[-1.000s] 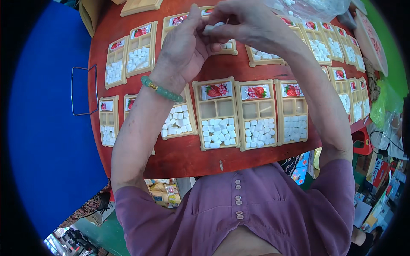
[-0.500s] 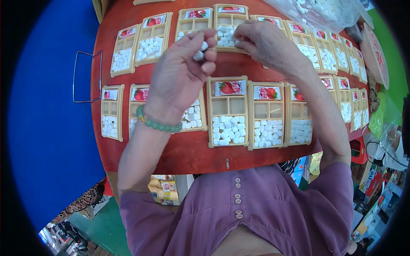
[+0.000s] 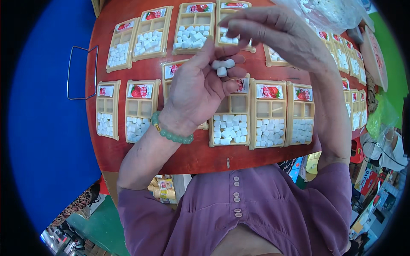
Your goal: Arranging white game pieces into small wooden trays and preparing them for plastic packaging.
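Note:
My left hand (image 3: pixel 190 91), with a green bead bracelet (image 3: pixel 173 135) at the wrist, is turned palm up. Its fingers curl loosely around a few small white marshmallow-like cubes (image 3: pixel 222 71). My right hand (image 3: pixel 284 36) hovers palm down above the far row of trays, its fingers stretched out and nothing visible in them. Beneath those fingers lies a cream divided tray (image 3: pixel 220 21), partly covered. Left of it, another tray (image 3: pixel 201 19) holds a heap of white cubes (image 3: pixel 191 38) and a strawberry-printed packet (image 3: pixel 199 8).
Two rows of similar trays, such as this near one (image 3: pixel 230 104), cover the red table (image 3: pixel 192 160). A clear plastic bag (image 3: pixel 329 15) with white pieces is at the far right, near a round pan (image 3: pixel 376 55). A wire handle (image 3: pixel 68 81) juts out at the left edge.
My left hand has shifted right and nearer, keeping its cubes. My right hand has lifted off the far tray's cubes, and its fingers have gone from bent to stretched out.

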Tool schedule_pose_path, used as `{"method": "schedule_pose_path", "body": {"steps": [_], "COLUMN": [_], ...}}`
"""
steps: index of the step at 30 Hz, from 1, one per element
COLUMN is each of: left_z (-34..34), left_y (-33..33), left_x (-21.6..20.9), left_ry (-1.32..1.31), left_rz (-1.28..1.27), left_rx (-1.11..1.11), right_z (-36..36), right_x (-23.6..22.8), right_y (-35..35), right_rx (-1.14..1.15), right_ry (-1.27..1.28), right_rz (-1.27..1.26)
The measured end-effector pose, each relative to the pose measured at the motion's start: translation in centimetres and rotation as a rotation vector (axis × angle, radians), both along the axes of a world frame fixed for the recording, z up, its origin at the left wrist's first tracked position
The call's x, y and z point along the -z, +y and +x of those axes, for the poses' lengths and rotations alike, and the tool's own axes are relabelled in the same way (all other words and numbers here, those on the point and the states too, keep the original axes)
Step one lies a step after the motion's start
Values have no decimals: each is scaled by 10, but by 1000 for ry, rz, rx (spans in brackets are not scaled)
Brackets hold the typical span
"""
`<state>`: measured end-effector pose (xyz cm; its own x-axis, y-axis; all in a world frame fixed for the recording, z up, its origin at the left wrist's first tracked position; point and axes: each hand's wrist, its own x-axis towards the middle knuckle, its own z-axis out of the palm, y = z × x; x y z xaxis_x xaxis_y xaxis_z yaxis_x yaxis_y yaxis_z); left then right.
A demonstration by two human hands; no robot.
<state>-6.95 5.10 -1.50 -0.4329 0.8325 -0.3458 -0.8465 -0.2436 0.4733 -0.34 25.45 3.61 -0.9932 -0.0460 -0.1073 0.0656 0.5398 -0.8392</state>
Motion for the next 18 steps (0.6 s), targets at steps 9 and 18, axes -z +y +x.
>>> {"method": "schedule_pose_path", "body": {"steps": [9, 18], "left_z": [-7, -18], "left_y": [-6, -9], "left_x": [15, 10], "left_ry": [106, 252], "left_rz": [71, 2], "left_rx": [95, 49], "right_z": [9, 19], "right_x": [55, 65], "right_y": [1, -12], "right_rx": [17, 0], "right_ry": [302, 239], "right_rz": [865, 1045]}}
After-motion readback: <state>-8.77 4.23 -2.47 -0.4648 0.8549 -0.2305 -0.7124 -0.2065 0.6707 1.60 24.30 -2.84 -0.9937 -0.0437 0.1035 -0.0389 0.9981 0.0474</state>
